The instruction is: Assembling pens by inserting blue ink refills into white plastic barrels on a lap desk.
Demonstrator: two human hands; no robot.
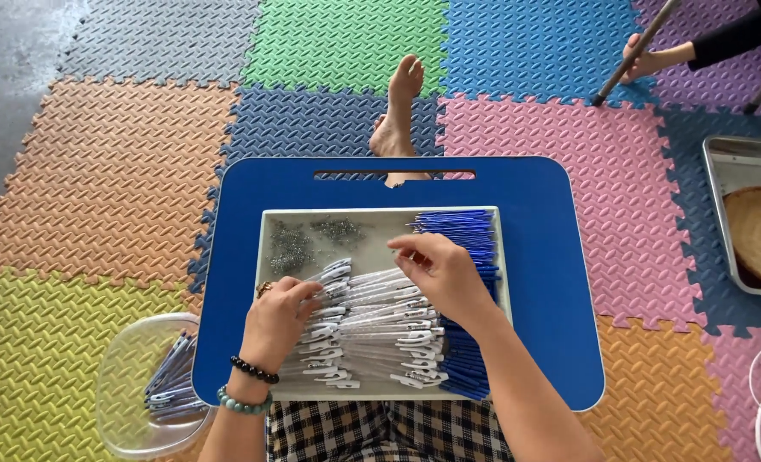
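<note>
a blue lap desk (551, 257) is showing under a pale grey tray (380, 212) of white pen barrels (372, 329) and blue pen parts (462, 235); foam mats (115, 180) are showing orange, green, pink, yellow.

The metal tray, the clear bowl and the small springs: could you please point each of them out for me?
metal tray (380, 211), head view, on its far rim.
clear bowl (124, 359), head view, on its transparent wall.
small springs (291, 248), head view, on the left pile in the tray.
</note>
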